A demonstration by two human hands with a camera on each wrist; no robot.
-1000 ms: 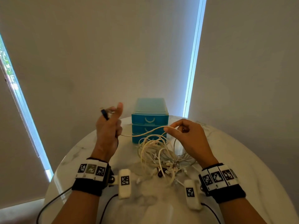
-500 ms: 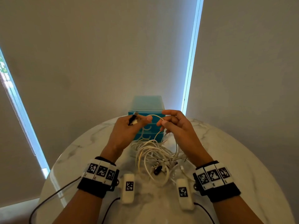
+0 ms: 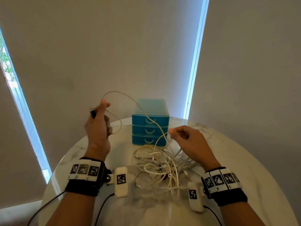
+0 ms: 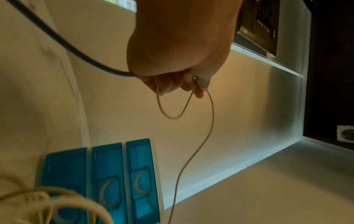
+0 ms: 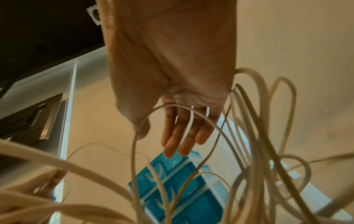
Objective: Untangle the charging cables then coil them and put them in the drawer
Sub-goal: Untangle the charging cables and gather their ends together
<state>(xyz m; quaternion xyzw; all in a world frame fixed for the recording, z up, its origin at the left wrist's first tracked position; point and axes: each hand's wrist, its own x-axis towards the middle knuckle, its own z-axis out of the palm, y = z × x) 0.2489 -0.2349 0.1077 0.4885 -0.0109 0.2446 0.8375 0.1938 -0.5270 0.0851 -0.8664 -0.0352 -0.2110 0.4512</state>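
Observation:
A tangle of white charging cables (image 3: 159, 163) lies on the round marble table (image 3: 244, 160) in front of a blue three-drawer unit (image 3: 150, 126), all drawers closed. My left hand (image 3: 97, 126) is raised left of the unit. It grips one white cable near its black plug (image 3: 93, 113), and a small loop (image 4: 170, 116) hangs from its curled fingers (image 4: 168, 84). That cable arcs up, crosses the drawer fronts and comes down by my right hand (image 3: 189, 141). The right hand's fingers (image 5: 178, 136) are nearly straight, and the strand passes by its thumb.
Two white tagged camera pods (image 3: 121, 181) (image 3: 193, 198) hang from my wrists over the near table, with black leads trailing off the front edge. A wall with window gaps stands close behind the table.
My hands have drawn apart. The left hand moved left and up with the plug end, and a loop now hangs from it. The right hand dropped down and right.

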